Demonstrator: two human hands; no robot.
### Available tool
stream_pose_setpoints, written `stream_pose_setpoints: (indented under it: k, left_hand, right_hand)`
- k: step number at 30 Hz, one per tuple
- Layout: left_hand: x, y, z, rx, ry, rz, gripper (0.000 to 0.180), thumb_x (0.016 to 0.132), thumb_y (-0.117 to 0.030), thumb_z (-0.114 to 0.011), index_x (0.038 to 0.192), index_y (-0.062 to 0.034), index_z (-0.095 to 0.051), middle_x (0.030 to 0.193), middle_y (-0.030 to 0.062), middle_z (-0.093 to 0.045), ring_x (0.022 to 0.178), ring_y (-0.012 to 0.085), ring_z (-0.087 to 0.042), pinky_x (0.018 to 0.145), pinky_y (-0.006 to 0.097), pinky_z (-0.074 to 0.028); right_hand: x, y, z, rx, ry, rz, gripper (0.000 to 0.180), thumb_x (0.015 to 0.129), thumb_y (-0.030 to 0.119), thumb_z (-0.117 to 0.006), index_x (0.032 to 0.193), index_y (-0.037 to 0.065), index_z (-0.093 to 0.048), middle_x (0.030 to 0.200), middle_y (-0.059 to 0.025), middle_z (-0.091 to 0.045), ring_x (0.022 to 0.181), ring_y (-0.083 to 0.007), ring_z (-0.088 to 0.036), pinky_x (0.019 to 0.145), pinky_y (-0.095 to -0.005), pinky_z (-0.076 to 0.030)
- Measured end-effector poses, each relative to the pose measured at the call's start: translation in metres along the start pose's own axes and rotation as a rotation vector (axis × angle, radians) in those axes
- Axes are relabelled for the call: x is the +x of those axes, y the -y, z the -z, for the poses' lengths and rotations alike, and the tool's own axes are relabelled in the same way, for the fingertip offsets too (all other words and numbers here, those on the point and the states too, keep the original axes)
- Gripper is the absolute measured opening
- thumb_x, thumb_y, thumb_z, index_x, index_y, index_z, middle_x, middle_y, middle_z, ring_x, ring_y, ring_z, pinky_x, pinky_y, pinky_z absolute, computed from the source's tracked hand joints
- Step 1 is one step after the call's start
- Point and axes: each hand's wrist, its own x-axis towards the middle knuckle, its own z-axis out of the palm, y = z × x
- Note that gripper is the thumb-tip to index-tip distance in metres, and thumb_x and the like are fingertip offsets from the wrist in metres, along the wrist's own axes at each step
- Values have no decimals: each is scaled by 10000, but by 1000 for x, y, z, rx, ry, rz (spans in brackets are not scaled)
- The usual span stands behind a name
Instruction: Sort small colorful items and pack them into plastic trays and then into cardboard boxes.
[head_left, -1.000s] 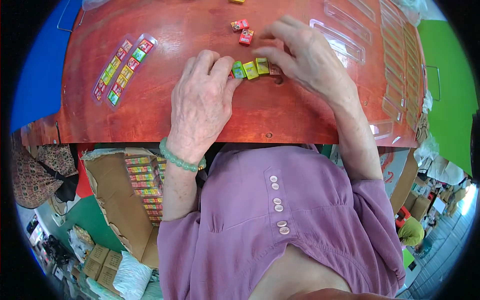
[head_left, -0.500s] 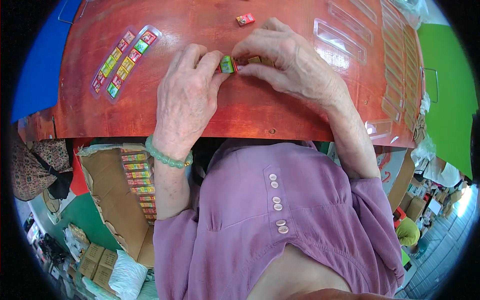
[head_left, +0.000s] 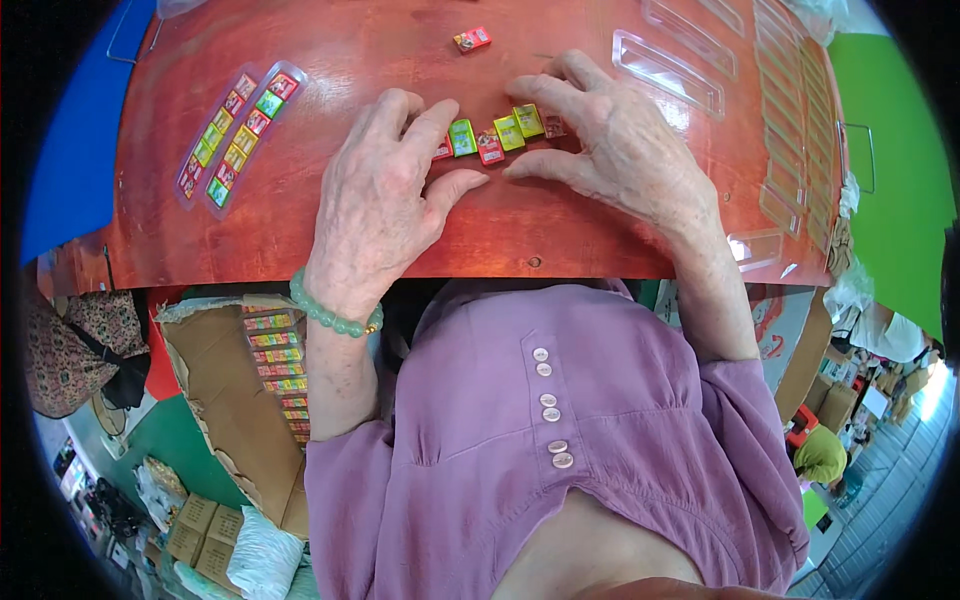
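Note:
A staggered row of several small boxes lies on the red-brown tabletop (head_left: 480,235), between my two hands. A green box (head_left: 463,138), a red box (head_left: 489,147) and a yellow box (head_left: 509,132) show plainly. My left hand (head_left: 380,190) is open at the row's left end, fingers and thumb apart, partly covering another red box (head_left: 442,149). At the right end my right hand (head_left: 630,145) is also open, its thumb below the row and fingers above. A dark reddish box (head_left: 555,126) sits within its curve.
Two clear plastic strips (head_left: 257,133) filled with coloured boxes lie to the left. A lone red box (head_left: 472,39) lies at the far side. Clear trays (head_left: 668,75) spread over the right. Below the table edge, a cardboard carton (head_left: 235,385) holds more filled strips.
My hands have opened and moved off the boxes they were pinching. Boxes that my fingers mostly hid now show as a row.

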Motion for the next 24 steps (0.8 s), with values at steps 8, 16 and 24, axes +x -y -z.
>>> stream_pose_setpoints:
  k: [8, 16, 24]
  left_hand:
    - [1, -5, -11, -39, 28, 14, 333, 789, -134, -819, 1090, -50, -701, 996, 98, -588, 905, 286, -611, 762, 416, -538]
    - [-3, -16, -17, 73, -1, -22, 317, 811, -55, -773, 1119, -23, -704, 1028, 126, -584, 924, 324, -598, 759, 442, -522]
    - [39, -43, -39, 81, 31, -139, 317, 832, -84, -764, 1136, -43, -683, 1025, 124, -570, 953, 327, -589, 773, 441, -520]
  right_hand:
    - [-3, -12, -19, 88, -72, 167, 380, 838, 258, -808, 1156, 78, -701, 1102, -129, -604, 917, -337, -675, 783, -419, -557]
    - [-15, -13, -40, 38, -236, 175, 275, 879, 266, -754, 1055, 79, -656, 955, -119, -537, 864, -319, -630, 721, -429, -553]
    - [-47, -37, -19, 14, -385, -9, 279, 892, 263, -752, 1076, 77, -657, 983, -134, -560, 868, -336, -647, 728, -436, -553]
